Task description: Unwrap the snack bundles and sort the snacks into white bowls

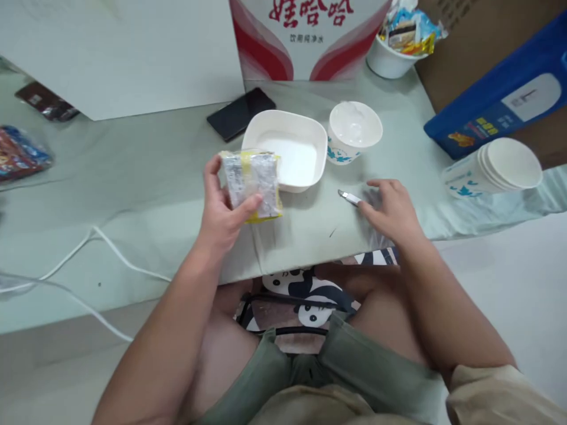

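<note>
My left hand [225, 206] grips a square packet [259, 183] in silvery, clear-wrapped packaging with yellow edges. The thumb lies across its front and the fingers are behind it. The packet is held up over the near left part of a white rectangular bowl [290, 150], hiding that corner. To the right, my right hand [392, 209] is low over the table with thumb and index finger apart. A small knife [349, 197] with a pale handle lies by the thumb tip; whether they touch I cannot tell. Beyond it stands a white paper cup [345, 150] with blue leaf prints.
A black phone [241, 114] lies behind the bowl. Stacked paper cups [491, 168] lie tilted at the right, near a blue box [500, 88]. A tub [390, 59] of wrapped snacks stands behind. White cables [110, 245] cross the left of the table. A large carton [310, 53] stands at the back.
</note>
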The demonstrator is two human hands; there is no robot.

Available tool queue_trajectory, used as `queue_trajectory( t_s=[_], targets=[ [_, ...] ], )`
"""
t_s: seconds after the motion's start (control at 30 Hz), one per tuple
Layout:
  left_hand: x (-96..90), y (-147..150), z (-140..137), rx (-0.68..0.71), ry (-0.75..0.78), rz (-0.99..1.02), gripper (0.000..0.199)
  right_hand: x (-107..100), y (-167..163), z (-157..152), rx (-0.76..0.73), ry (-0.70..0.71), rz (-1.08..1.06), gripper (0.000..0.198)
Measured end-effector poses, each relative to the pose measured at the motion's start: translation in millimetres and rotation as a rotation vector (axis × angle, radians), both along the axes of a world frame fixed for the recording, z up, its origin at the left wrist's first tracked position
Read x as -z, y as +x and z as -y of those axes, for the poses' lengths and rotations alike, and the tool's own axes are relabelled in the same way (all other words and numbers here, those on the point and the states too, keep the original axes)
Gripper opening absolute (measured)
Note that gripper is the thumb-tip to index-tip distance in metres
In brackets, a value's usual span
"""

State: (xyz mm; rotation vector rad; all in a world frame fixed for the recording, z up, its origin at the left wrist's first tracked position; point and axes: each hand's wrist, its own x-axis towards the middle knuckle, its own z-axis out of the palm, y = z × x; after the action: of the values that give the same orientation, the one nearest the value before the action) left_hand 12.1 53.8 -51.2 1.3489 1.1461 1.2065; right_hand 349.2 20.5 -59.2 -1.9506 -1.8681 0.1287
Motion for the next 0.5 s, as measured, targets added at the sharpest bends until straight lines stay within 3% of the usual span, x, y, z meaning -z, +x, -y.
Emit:
queue_trajectory(
  t_s=[0.1,0.23,0.33,0.5],
  targets=[
    [3.7,-5.0,-0.9,0.040,-0.043,-0.012,0.092,10.4,25.8,6.2,-0.056,-0.057,-0.017,0.028],
    [0.5,-7.4,0.3,0.142,-0.084,-0.102,0.074,1.3,26.4,13.8,-0.042,0.070,-0.169,0.017],
    [-9.1,-7.8,2.7,0.258,-0.105,-0.203,0.068,-12.2,2.2,18.2,-0.101,0.106,-0.366,0.021],
    [-15.0,-8.4,8.7,0.334,-0.161,-0.234,0.077,-32.4,-56.8,29.7,-0.370,-0.047,-0.562,0.023]
  ],
)
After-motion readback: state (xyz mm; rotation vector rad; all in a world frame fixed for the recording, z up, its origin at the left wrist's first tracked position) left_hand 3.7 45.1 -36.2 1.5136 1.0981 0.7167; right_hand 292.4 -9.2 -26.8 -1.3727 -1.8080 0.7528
